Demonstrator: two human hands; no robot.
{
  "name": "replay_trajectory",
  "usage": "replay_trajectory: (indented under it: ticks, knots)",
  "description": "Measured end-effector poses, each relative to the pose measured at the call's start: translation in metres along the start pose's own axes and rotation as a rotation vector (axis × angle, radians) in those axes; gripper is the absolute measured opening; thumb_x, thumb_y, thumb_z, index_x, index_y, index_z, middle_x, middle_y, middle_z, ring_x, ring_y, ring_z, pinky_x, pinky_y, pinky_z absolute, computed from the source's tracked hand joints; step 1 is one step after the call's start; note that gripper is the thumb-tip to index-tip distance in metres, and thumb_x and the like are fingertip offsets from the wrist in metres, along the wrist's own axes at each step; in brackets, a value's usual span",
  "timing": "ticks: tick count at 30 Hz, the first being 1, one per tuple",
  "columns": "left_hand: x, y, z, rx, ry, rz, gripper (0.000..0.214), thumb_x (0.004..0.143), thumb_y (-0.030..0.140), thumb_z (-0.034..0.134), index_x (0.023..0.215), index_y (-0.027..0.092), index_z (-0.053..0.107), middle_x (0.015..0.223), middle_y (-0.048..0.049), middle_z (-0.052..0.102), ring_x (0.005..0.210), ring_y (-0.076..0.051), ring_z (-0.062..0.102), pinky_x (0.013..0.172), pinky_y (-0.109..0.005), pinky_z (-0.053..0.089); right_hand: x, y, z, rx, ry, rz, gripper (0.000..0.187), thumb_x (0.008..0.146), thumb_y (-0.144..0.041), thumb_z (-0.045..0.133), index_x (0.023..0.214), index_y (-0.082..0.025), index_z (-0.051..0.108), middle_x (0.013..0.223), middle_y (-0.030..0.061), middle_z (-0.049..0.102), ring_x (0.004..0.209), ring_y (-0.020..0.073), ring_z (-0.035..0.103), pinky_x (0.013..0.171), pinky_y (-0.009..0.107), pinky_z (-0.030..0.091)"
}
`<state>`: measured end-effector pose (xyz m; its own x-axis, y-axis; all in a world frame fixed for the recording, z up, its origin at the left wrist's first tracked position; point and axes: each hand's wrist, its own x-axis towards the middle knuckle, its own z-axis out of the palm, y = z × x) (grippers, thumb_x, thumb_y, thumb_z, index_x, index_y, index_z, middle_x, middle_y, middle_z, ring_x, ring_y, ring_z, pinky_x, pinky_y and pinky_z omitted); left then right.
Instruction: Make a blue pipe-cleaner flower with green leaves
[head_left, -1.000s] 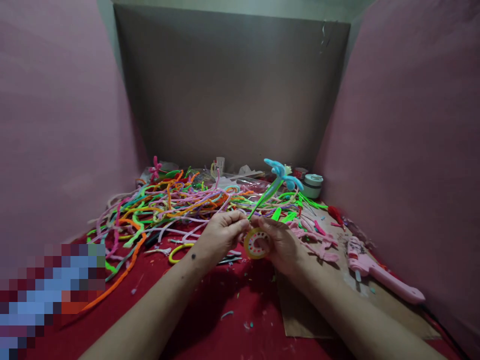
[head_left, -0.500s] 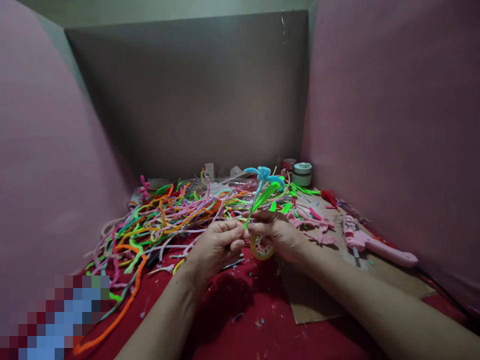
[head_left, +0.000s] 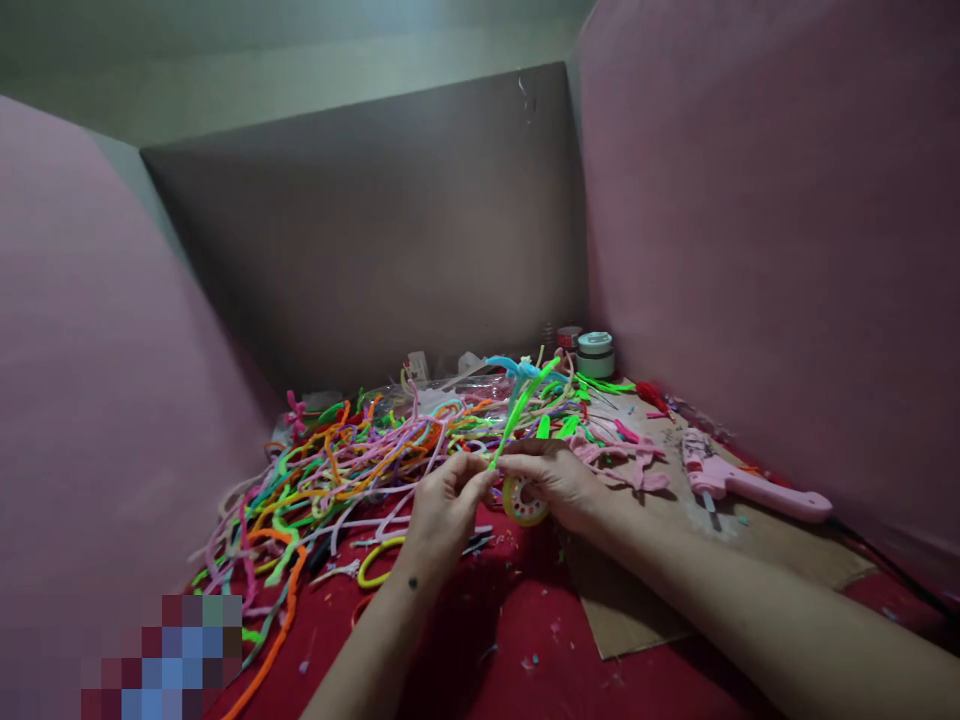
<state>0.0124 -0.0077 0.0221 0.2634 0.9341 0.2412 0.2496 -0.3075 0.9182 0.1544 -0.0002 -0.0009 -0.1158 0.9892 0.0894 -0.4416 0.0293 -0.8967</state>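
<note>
My left hand (head_left: pixel 450 505) pinches the lower end of a bright green pipe cleaner (head_left: pixel 517 415) between thumb and fingertips. The fingers of my right hand (head_left: pixel 551 480) close on the same stem from the other side. The green piece slants up and to the right. Behind its upper part is a light blue pipe-cleaner shape (head_left: pixel 524 370) with spread arms; whether the two are joined I cannot tell. A roll of tape (head_left: pixel 526 503), yellowish with a dotted core, shows right under my right hand's fingers. Part of it is hidden by the hand.
A tangle of coloured pipe cleaners (head_left: pixel 375 440) covers the left and middle of the red cloth (head_left: pixel 547 640). To the right, a pink glue gun (head_left: pixel 757 490) lies on a cardboard sheet (head_left: pixel 637 610). A lidded jar (head_left: pixel 595 355) stands at the back. Pink panels (head_left: pixel 765 250) enclose the sides.
The camera view has tilted and shifted. My left hand has turned, its thumb now nearer the stem. The green piece appears narrower, turned edge-on, and both hands stay together on it.
</note>
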Motion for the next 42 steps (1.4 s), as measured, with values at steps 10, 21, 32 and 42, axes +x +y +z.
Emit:
replay_trajectory:
  ticks: [10, 21, 32, 42]
  knots:
    - [0.001, -0.002, 0.004, -0.386, -0.07, -0.184, 0.02, 0.072, 0.028, 0.064, 0.064, 0.014, 0.053, 0.05, 0.0058, 0.044, 0.042, -0.003, 0.033, 0.042, -0.014, 0.025, -0.003, -0.004, 0.0, -0.017, -0.054, 0.01, 0.021, 0.058, -0.031, 0.074, 0.07, -0.013, 0.071, 0.058, -0.0005, 0.063, 0.048, 0.0077, 0.048, 0.054, 0.024, 0.037]
    - [-0.006, -0.012, -0.008, -0.034, -0.12, -0.077, 0.024, 0.082, 0.035, 0.052, 0.067, 0.016, 0.05, 0.051, 0.0059, 0.041, 0.04, -0.004, 0.032, 0.04, -0.017, 0.025, -0.005, 0.004, 0.003, -0.1, -0.041, -0.069, 0.018, 0.063, -0.032, 0.072, 0.068, -0.014, 0.07, 0.059, -0.0008, 0.063, 0.052, 0.0096, 0.05, 0.054, 0.024, 0.035]
    - [-0.012, -0.023, 0.0, 0.557, 0.04, 0.318, 0.016, 0.084, 0.022, 0.043, 0.085, 0.017, 0.058, 0.066, -0.0003, 0.056, 0.058, -0.012, 0.05, 0.059, -0.023, 0.037, -0.003, 0.008, -0.002, -0.304, -0.024, -0.125, 0.021, 0.066, -0.034, 0.069, 0.069, -0.014, 0.072, 0.061, -0.0005, 0.064, 0.056, 0.0112, 0.051, 0.057, 0.025, 0.036]
    - [-0.012, -0.001, -0.002, -0.155, -0.103, -0.194, 0.022, 0.075, 0.036, 0.057, 0.068, 0.016, 0.051, 0.047, 0.0067, 0.045, 0.032, -0.004, 0.033, 0.034, -0.017, 0.023, -0.009, -0.004, 0.001, -0.173, -0.149, -0.016, 0.016, 0.065, -0.029, 0.067, 0.063, -0.013, 0.069, 0.06, 0.0008, 0.062, 0.055, 0.0114, 0.051, 0.055, 0.025, 0.036]
